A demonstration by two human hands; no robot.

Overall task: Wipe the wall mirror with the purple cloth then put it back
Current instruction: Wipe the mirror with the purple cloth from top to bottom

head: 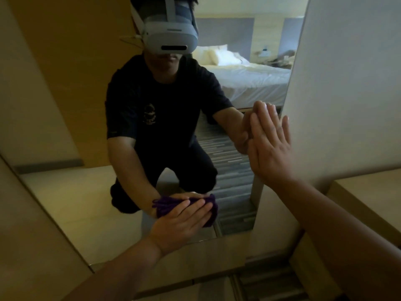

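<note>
1. Here, the purple cloth is a dark violet, fuzzy fabric, bunched into a thick wad; loops of its edge stick out at the 9 o'clock side of the fingers and a rumpled corner hangs at the 4 o'clock side.
2. The left hand lies flat on the cloth, fingers straight and close together, pressing it against the mirror near the glass's lower edge, at about 6 o'clock in the view.
3. The right hand is spread open, palm flat against the glass at its right border, at about 3 o'clock; it holds nothing.
4. The two hands are well apart, the right one higher than the left.
5. The mirror is a tall pane set between a tan wall at 8 o'clock and a pale panel at 2 o'clock.
6. In the glass shows a crouching person in a dark shirt with a grey headset, and behind, at 1 o'clock, a bed with white sheets and pillows.
7. No containers are visible.
</note>
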